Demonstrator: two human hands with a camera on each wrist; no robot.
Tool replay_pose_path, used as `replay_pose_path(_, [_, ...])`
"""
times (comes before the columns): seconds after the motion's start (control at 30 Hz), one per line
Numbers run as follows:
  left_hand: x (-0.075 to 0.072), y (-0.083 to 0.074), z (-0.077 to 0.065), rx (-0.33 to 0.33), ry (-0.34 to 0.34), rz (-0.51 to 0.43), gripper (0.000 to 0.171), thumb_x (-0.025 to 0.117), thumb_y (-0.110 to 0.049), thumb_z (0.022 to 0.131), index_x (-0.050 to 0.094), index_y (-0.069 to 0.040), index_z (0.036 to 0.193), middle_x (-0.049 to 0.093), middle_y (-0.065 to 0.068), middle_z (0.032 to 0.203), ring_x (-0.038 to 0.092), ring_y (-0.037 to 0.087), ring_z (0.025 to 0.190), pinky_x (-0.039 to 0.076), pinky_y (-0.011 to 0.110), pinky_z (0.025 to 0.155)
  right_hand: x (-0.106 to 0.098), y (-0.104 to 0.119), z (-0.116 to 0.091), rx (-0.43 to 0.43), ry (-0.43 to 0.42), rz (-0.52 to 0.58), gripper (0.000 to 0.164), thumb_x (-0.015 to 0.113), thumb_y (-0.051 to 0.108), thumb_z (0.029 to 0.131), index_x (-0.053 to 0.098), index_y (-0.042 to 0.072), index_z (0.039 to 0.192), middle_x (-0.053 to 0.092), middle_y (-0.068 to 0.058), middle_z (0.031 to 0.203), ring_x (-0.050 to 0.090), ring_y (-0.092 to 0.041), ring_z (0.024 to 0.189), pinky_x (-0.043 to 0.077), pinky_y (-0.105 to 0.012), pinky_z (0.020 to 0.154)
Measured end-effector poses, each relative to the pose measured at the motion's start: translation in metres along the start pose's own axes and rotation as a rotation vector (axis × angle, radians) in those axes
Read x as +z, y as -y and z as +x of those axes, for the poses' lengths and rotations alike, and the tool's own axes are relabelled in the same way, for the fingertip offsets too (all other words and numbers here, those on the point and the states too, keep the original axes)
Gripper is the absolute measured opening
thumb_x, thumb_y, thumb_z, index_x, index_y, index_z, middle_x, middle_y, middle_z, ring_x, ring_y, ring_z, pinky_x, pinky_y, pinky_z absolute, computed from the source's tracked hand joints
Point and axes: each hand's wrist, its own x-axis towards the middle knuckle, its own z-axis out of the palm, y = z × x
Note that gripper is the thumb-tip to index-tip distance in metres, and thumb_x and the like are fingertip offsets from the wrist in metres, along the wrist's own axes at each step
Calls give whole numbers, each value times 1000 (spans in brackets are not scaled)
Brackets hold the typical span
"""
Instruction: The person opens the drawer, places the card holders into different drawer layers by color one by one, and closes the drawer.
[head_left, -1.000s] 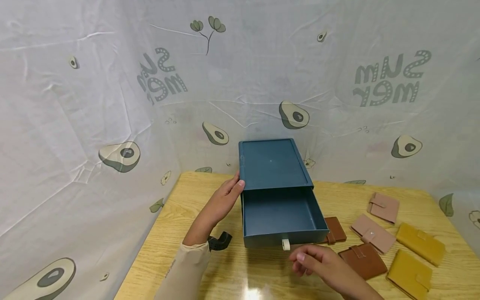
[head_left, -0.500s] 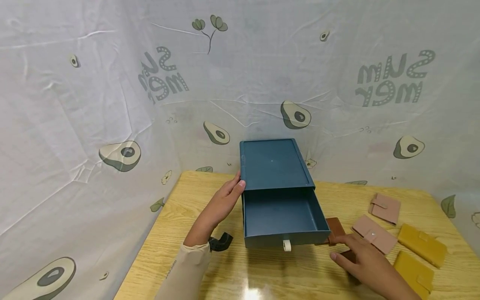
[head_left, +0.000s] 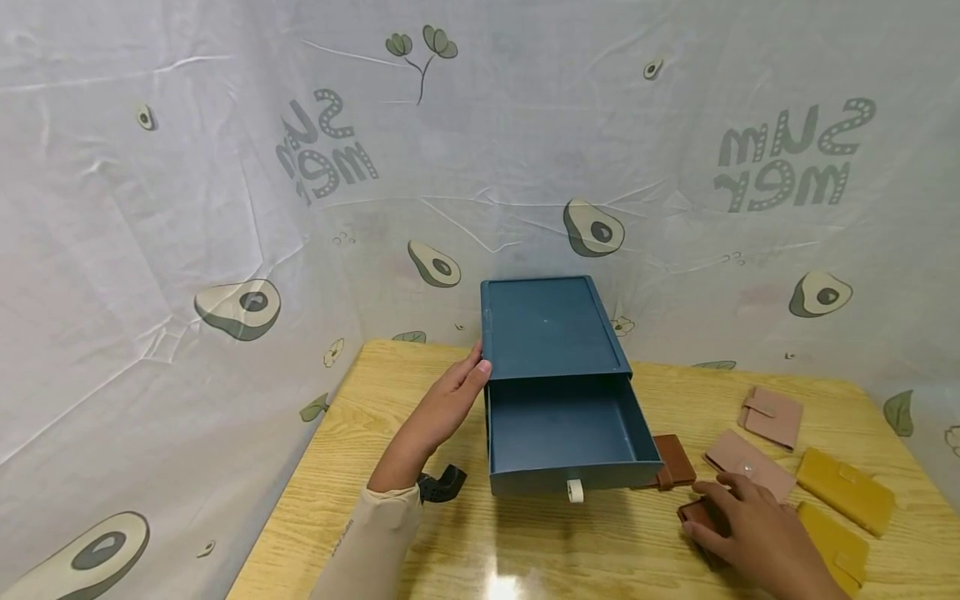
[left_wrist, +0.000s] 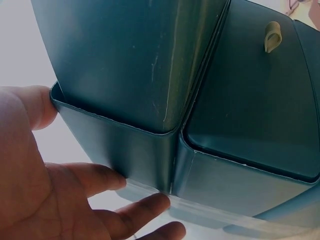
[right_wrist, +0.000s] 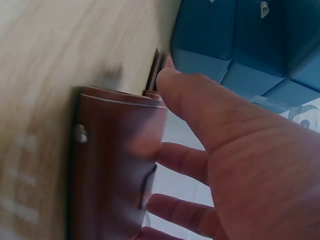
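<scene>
Left hand [head_left: 442, 404], fingers outstretched, touches the box's [head_left: 551, 329] left side; right hand [head_left: 765, 533], half open, meets the brown wallet [right_wrist: 112, 165] at near right, grip unclear; probably light, semi-stiff, slightly slick; best pinched across its edges.

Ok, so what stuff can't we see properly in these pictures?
Brown wallet by the right hand: that hand covers part of it in the head view; in the right wrist view it is blurred and the bottom edge cuts it off.
Other brown wallet: the drawer covers part, head view.
Nearer yellow wallet: partly behind the right hand, head view.
Left hand: the box hides some fingertips, head view.
</scene>
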Motion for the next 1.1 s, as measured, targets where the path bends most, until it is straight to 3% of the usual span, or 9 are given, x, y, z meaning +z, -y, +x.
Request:
replay_pose_path(0.27, [1, -1, 0, -2, 2, 0, 69, 39, -53, 117, 20, -19, 174, 16, 2, 180, 13, 28, 167, 17, 58, 132, 9, -2, -2, 6, 11, -17, 81, 73, 81, 85, 74, 15, 132, 59, -30, 137, 57, -57, 119, 49, -77, 82])
replay_pose_path(0.83, [2, -1, 1, 10, 1, -1, 67, 38, -49, 118, 19, -16, 174, 15, 3, 180, 13, 30, 166, 16, 60, 131, 9, -2, 3, 46, 47, 110, 72, 82, 67, 87, 72, 9, 128, 58, -32, 135, 52, -60, 121, 51, -75, 83])
replay_pose_path(1.1, [3, -3, 0, 11, -1, -14, 68, 38, -50, 118, 18, -17, 174, 15, 3, 180, 13, 28, 166, 17, 58, 132, 2, 1, 6, 53, 69, 100, 64, 83, 63, 88, 74, 10, 122, 61, -28, 133, 56, -53, 117, 51, -75, 81])
